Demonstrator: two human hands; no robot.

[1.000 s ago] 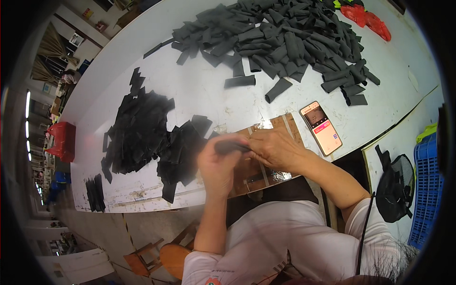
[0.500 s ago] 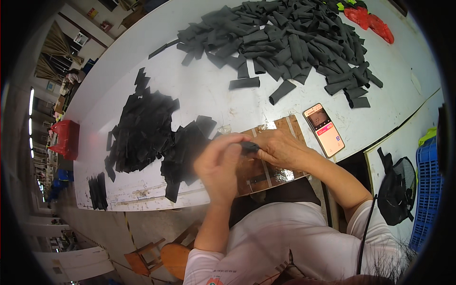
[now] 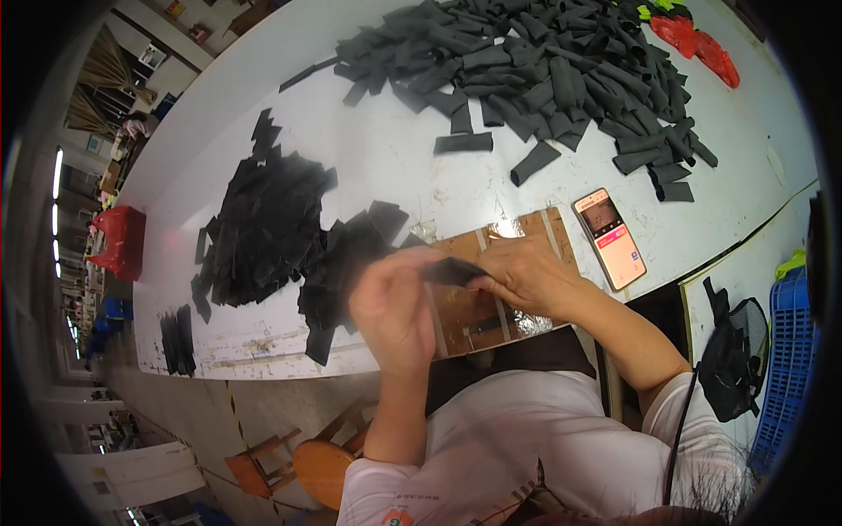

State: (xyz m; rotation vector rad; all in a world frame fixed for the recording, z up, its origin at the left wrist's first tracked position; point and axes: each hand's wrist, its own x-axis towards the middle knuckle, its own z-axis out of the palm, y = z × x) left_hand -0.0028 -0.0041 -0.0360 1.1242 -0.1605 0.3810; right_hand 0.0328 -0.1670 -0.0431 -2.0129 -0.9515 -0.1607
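Between my hands, over the brown board, is a black fabric piece [image 3: 452, 272], perhaps a tube like those at the back. My left hand [image 3: 393, 302] grips its left end, the fingers curled and partly hidden. On its right end, my right hand [image 3: 524, 273] pinches with thumb and fingers. Under both hands lies the brown board [image 3: 456, 320], crossed by pale strips and shiny clear tape. A heap of flat black fabric pieces [image 3: 267, 228] spreads left of my left hand. Across the far side is a large pile of dark grey fabric tubes [image 3: 526, 74].
A lit phone [image 3: 610, 241] lies right of the board. Red plastic bags are at the far right [image 3: 697, 51] and the left edge [image 3: 118, 241]. A black mesh item [image 3: 737, 359] and a blue crate [image 3: 789, 351] stand to my right. A wooden stool [image 3: 324, 473] is at lower left.
The black fabric piece shows more of its length now, with my hands slightly farther apart. My left hand has shifted a little left. The whole view has shifted slightly.
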